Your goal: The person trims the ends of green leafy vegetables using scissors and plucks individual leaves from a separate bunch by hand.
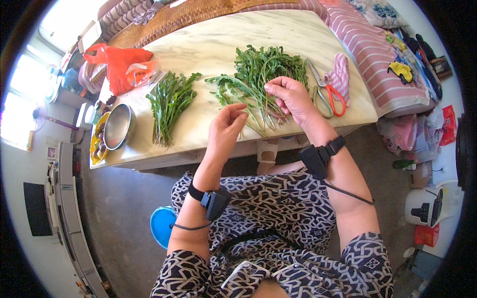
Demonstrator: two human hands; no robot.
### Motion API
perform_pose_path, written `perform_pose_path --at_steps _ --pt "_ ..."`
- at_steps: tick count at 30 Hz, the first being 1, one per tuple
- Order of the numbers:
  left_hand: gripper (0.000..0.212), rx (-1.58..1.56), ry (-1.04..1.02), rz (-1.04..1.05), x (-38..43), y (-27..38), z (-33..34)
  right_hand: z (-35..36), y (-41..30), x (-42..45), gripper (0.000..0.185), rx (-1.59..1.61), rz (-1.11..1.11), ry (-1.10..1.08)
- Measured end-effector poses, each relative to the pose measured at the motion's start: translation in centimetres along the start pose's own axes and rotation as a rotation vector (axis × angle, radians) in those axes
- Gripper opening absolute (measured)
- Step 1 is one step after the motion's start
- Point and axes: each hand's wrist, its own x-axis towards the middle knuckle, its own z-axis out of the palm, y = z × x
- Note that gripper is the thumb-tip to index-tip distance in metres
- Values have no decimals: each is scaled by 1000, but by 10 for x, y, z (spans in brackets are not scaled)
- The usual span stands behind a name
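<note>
My left hand [225,128] hovers just over the front edge of the marble tabletop, its fingers loosely curled and apart with nothing visible in them. Thumb and forefinger of my right hand [292,97] come together above a loose pile of leafy greens [266,63]; whether a thin stem is pinched there cannot be made out. Several separate stems [233,87] lie at the pile's left side, their cut ends towards me. Farther left rests a neater bunch of greens [172,106]. Scissors [324,87] with one red and one bare metal handle lie right of the pile.
A steel bowl [119,126] stands by a yellow tray [97,156] of round fruit at the table's left end. Behind them sits a red plastic bag [125,65]. A pink-and-white cloth [339,76] lies beside the scissors. Below, a blue bucket [163,227] is on the floor.
</note>
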Motion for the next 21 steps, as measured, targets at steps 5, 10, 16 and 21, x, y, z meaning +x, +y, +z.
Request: perform_pose_path --at_steps 5,10,16,21 --pt "33 -37 -111 11 24 -1 9 9 5 1 11 -77 20 -25" --pt "41 -110 -146 46 34 -8 12 24 0 -5 10 -138 68 -50" --pt "44 -77 -165 -21 34 -11 1 28 5 -1 15 -198 122 -36" --pt "55 -255 -299 -142 24 -5 -3 23 7 7 18 -195 65 78"
